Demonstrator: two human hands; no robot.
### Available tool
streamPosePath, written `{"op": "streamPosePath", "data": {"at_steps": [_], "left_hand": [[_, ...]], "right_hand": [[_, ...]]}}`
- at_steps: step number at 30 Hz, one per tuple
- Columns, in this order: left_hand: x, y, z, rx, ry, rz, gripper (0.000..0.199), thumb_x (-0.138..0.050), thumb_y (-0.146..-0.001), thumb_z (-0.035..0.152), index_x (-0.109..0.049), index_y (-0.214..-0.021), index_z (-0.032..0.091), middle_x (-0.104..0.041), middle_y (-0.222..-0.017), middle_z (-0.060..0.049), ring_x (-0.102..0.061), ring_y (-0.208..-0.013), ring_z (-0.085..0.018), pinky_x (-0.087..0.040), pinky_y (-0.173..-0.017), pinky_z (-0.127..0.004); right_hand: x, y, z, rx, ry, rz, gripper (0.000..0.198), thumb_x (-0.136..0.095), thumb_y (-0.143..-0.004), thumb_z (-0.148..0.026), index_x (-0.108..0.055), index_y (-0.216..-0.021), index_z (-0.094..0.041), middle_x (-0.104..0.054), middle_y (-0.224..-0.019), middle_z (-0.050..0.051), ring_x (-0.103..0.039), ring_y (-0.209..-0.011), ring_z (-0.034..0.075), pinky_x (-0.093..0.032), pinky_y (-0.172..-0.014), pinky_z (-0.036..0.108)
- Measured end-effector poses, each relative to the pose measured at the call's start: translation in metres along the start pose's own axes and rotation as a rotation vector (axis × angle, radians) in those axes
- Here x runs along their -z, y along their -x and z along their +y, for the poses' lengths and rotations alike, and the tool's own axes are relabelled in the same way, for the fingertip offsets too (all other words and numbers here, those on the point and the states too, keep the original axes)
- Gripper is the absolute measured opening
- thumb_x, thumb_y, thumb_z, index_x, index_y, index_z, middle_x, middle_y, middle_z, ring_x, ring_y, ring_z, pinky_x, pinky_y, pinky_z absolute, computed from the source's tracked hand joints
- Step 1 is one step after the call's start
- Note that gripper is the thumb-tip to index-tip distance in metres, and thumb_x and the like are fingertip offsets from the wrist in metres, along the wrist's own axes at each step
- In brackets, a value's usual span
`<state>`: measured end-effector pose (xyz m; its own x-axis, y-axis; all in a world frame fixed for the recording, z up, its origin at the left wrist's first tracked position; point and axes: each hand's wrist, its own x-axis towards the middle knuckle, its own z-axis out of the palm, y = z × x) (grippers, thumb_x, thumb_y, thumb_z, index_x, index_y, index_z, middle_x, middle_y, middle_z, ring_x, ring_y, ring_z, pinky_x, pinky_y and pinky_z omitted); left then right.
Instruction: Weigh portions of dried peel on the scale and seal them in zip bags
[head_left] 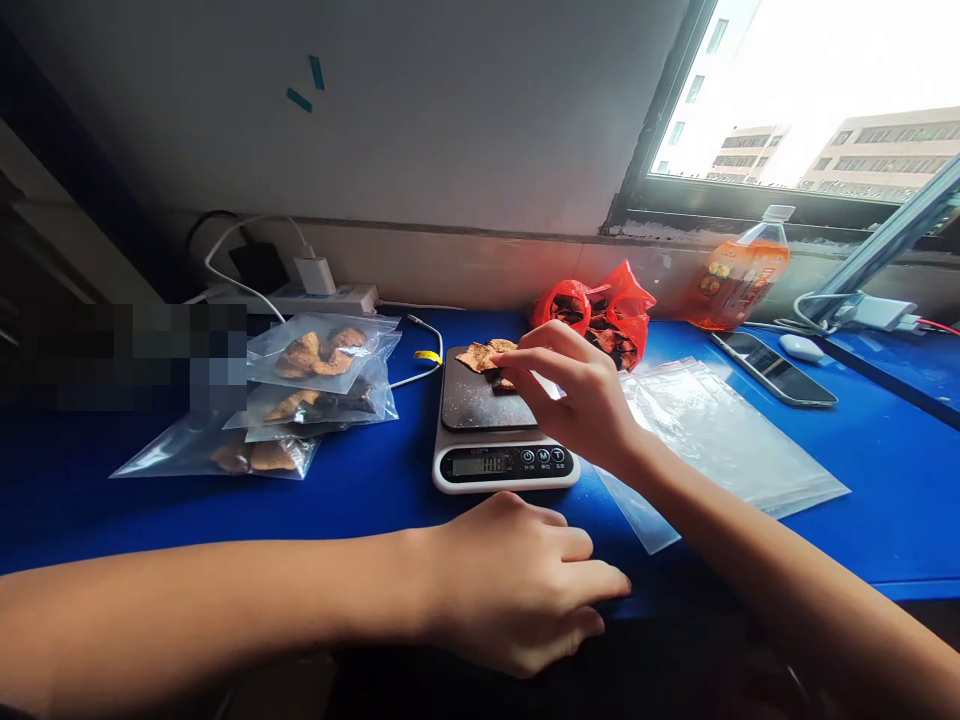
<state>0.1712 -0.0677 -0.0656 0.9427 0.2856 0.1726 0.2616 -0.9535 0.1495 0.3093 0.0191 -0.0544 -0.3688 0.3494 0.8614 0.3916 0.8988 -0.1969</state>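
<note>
My right hand [574, 395] reaches over the kitchen scale [442, 450], thumb and fingers pinched at a piece of dried peel [478, 357]. More brown dried peel lies beneath it on the dark weighing plate, partly hidden by my fingers. Crumbs dot the plate, and the lit display seems to read 108, though it is small. My left hand [517, 580] rests palm down at the table's front edge, before the scale, holding nothing, its fingers loosely apart.
Clear zip bags of dried peel [319, 350] are stacked at left. Behind the scale sits a red plastic bag [626, 300] of dark peel. Flat clear bags [735, 440] lie at right, near a phone [776, 368], an earbud case [801, 348] and an orange drink bottle [742, 275].
</note>
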Motion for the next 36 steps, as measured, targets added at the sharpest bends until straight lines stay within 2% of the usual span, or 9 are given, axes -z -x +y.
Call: {"op": "streamPosePath", "data": {"at_steps": [6,10,13,16,19,23,29,33,36], "left_hand": [[-0.001,0.002,-0.001,-0.010,0.010,0.016,0.020,-0.056,-0.090,0.028,-0.064,-0.106,0.019,-0.065,-0.078,0.000,-0.057,-0.061,-0.017,-0.042,-0.047,-0.033],[-0.002,0.001,-0.002,-0.008,0.010,-0.036,0.022,-0.054,-0.091,0.029,-0.065,-0.108,0.020,-0.065,-0.082,0.000,-0.058,-0.064,-0.018,-0.040,-0.047,-0.033],[-0.001,0.001,-0.001,-0.009,0.008,-0.057,0.024,-0.054,-0.090,0.029,-0.065,-0.110,0.022,-0.066,-0.082,0.000,-0.058,-0.065,-0.018,-0.037,-0.045,-0.034],[-0.001,0.000,-0.001,0.001,-0.005,-0.064,0.024,-0.054,-0.090,0.029,-0.065,-0.110,0.022,-0.066,-0.083,0.000,-0.058,-0.064,-0.018,-0.034,-0.043,-0.033],[-0.001,0.001,-0.002,-0.004,-0.016,-0.071,0.024,-0.054,-0.090,0.030,-0.065,-0.110,0.022,-0.066,-0.083,0.000,-0.059,-0.064,-0.018,-0.034,-0.043,-0.033],[-0.003,0.002,-0.003,-0.010,-0.026,-0.047,0.023,-0.054,-0.091,0.030,-0.063,-0.110,0.022,-0.066,-0.082,0.000,-0.059,-0.064,-0.018,-0.035,-0.044,-0.033],[-0.001,0.001,-0.003,-0.009,-0.005,-0.057,0.021,-0.053,-0.091,0.031,-0.064,-0.107,0.022,-0.065,-0.080,0.000,-0.058,-0.063,-0.018,-0.036,-0.043,-0.034],[0.000,0.001,-0.002,-0.001,-0.010,-0.074,0.023,-0.053,-0.091,0.031,-0.064,-0.109,0.022,-0.066,-0.081,0.000,-0.060,-0.064,-0.019,-0.036,-0.042,-0.035],[0.001,0.000,-0.002,0.005,-0.010,-0.090,0.026,-0.052,-0.091,0.031,-0.064,-0.112,0.023,-0.067,-0.083,0.000,-0.062,-0.068,-0.019,-0.036,-0.044,-0.035]], "right_hand": [[0.022,-0.012,0.007,-0.016,0.211,0.051,0.019,-0.053,-0.094,-0.022,-0.071,-0.093,-0.027,-0.065,-0.088,0.006,-0.062,-0.079,0.020,-0.052,-0.070,0.036],[0.052,-0.010,0.045,-0.307,0.502,0.152,0.024,-0.049,-0.095,-0.027,-0.073,-0.098,-0.025,-0.067,-0.094,0.010,-0.064,-0.086,0.023,-0.052,-0.077,0.039],[0.071,-0.002,0.076,-0.492,0.665,-0.047,0.025,-0.053,-0.089,-0.024,-0.073,-0.102,-0.019,-0.070,-0.098,0.013,-0.066,-0.089,0.027,-0.051,-0.080,0.042],[0.082,0.000,0.088,-0.549,0.721,-0.270,0.020,-0.056,-0.083,-0.020,-0.075,-0.091,-0.019,-0.072,-0.092,0.012,-0.067,-0.086,0.027,-0.051,-0.079,0.041],[0.083,-0.001,0.078,-0.521,0.550,-0.521,0.018,-0.058,-0.080,-0.017,-0.075,-0.082,-0.023,-0.073,-0.081,0.005,-0.066,-0.072,0.022,-0.051,-0.068,0.034],[0.070,0.003,0.059,-0.473,0.293,-0.881,0.018,-0.066,-0.074,-0.014,-0.075,-0.086,-0.025,-0.074,-0.084,0.002,-0.066,-0.069,0.018,-0.048,-0.059,0.028],[0.059,0.000,0.045,-0.568,0.430,-1.054,0.015,-0.064,-0.078,-0.014,-0.070,-0.092,-0.017,-0.071,-0.095,0.009,-0.067,-0.082,0.022,-0.048,-0.062,0.027],[0.060,-0.006,0.041,-0.584,0.445,-1.051,0.032,-0.063,-0.081,-0.014,-0.063,-0.113,-0.014,-0.066,-0.114,0.013,-0.064,-0.103,0.025,-0.049,-0.077,0.029],[0.059,-0.007,0.042,-0.591,0.420,-1.060,0.025,-0.063,-0.081,-0.015,-0.063,-0.107,-0.015,-0.067,-0.109,0.011,-0.064,-0.097,0.023,-0.048,-0.073,0.028]]}}
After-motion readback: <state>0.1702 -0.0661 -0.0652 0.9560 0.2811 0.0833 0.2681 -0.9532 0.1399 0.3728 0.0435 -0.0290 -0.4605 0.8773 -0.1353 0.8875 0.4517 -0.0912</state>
